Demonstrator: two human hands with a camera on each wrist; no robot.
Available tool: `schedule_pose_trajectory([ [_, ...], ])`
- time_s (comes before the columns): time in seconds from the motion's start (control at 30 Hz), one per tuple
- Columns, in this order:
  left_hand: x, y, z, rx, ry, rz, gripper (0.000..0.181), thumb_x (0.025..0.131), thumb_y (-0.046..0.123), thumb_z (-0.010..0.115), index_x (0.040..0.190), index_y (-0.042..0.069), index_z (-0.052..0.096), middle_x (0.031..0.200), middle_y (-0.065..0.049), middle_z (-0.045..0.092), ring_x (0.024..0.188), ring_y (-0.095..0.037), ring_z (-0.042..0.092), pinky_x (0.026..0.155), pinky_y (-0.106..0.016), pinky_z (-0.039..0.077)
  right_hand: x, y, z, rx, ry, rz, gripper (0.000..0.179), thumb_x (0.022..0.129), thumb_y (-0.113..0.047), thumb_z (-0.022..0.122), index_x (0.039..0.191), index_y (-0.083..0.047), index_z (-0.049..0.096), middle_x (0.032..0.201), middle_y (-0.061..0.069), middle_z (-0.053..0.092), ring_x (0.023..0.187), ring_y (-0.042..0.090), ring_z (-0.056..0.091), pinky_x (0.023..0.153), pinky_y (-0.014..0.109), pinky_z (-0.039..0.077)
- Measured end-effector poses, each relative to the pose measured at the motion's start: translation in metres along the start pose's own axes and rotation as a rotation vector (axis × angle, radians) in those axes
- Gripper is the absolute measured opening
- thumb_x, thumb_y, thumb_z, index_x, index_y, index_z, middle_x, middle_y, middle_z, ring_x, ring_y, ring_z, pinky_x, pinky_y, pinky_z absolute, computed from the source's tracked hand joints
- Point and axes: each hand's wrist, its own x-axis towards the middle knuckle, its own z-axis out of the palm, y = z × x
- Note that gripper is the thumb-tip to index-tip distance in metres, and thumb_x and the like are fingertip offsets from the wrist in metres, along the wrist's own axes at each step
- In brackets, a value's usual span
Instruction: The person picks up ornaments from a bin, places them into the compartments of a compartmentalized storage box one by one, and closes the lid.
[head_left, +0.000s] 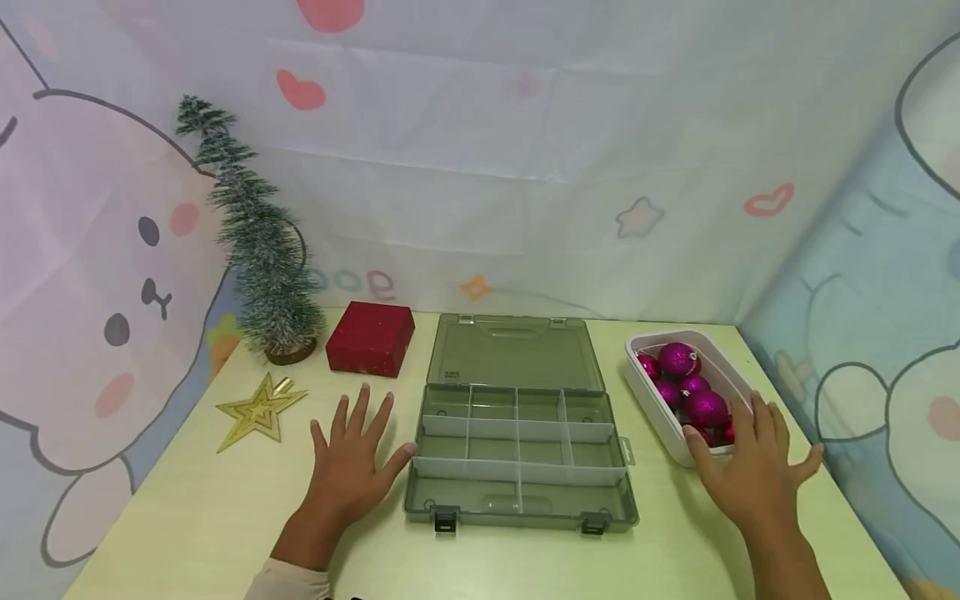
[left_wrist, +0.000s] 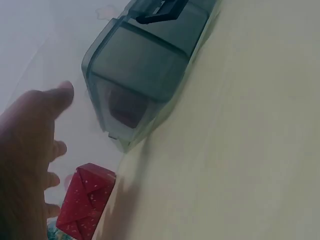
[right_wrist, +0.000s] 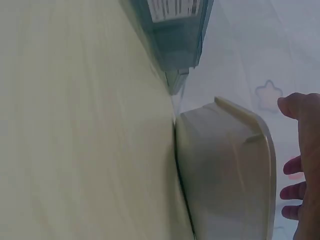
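A: Grip?
B: None. Left hand spread just beside case; right hand spread over tub's near end.
A: Why tub?
B: Probably stops baubles rolling off bench. Lid's back, likely for access.

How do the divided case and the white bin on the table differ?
The divided case is see-through green; the white bin is opaque. The case has several compartments, which look empty, while the bin holds shiny purple and reddish balls. The case has a lid, folded back; the bin shows none. Both lie open on the table.
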Motion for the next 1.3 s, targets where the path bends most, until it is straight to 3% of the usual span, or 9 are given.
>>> schedule_pose_trajectory([
  [0.3, -0.002, 0.003, 0.011, -0.132, 0.036, 0.18, 0.076, 0.106, 0.046, 0.065, 0.171, 0.018, 0.039, 0.181, -0.015, 0.029, 0.163, -0.055, 0.031, 0.118, -0.093, 0.015, 0.029, 0.01, 0.005, 0.019, -0.093, 0.035, 0.08, 0.106, -0.058, 0.058, 0.158, 0.001, 0.045, 0.162, 0.037, 0.039, 0.152, 0.06, 0.03, 0.105, 0.1, -0.003],
  [0.4, -0.003, 0.001, 0.015, -0.2, 0.022, 0.215, 0.075, 0.106, 0.044, 0.066, 0.171, 0.018, 0.04, 0.181, -0.013, 0.031, 0.162, -0.055, 0.033, 0.117, -0.094, 0.013, 0.035, 0.01, 0.007, 0.012, -0.12, 0.055, 0.08, 0.107, -0.058, 0.057, 0.159, 0.0, 0.045, 0.161, 0.036, 0.041, 0.151, 0.06, 0.031, 0.106, 0.099, -0.003],
  [0.6, -0.003, -0.003, 0.021, -0.302, -0.031, 0.238, 0.072, 0.107, 0.043, 0.064, 0.17, 0.017, 0.042, 0.182, -0.009, 0.03, 0.163, -0.056, 0.031, 0.115, -0.096, 0.009, 0.039, 0.011, 0.009, 0.055, -0.119, 0.123, 0.075, 0.106, -0.053, 0.061, 0.158, -0.001, 0.049, 0.162, 0.035, 0.045, 0.151, 0.06, 0.034, 0.108, 0.097, -0.001],
  [0.77, -0.002, -0.004, 0.02, -0.313, -0.047, 0.269, 0.071, 0.107, 0.043, 0.064, 0.169, 0.016, 0.043, 0.181, -0.007, 0.032, 0.162, -0.055, 0.034, 0.114, -0.097, 0.009, 0.038, 0.012, 0.013, 0.116, -0.084, 0.17, 0.07, 0.104, -0.048, 0.068, 0.154, -0.002, 0.056, 0.161, 0.032, 0.048, 0.153, 0.056, 0.035, 0.11, 0.094, -0.001],
  [1.03, -0.001, -0.006, 0.02, -0.329, -0.068, 0.295, 0.076, 0.105, 0.042, 0.067, 0.17, 0.013, 0.04, 0.178, -0.006, 0.038, 0.161, -0.053, 0.038, 0.115, -0.097, 0.009, 0.034, 0.013, 0.014, 0.147, -0.108, 0.243, 0.063, 0.103, -0.043, 0.071, 0.153, -0.006, 0.058, 0.16, 0.033, 0.049, 0.154, 0.056, 0.033, 0.11, 0.092, -0.002],
  [1.3, -0.002, -0.007, 0.021, -0.336, -0.089, 0.289, 0.077, 0.106, 0.043, 0.067, 0.171, 0.014, 0.039, 0.179, -0.006, 0.037, 0.161, -0.051, 0.038, 0.115, -0.096, 0.009, 0.032, 0.008, 0.018, 0.19, -0.043, 0.311, 0.056, 0.099, -0.028, 0.077, 0.15, -0.009, 0.064, 0.154, 0.034, 0.056, 0.15, 0.057, 0.038, 0.113, 0.088, 0.002],
])
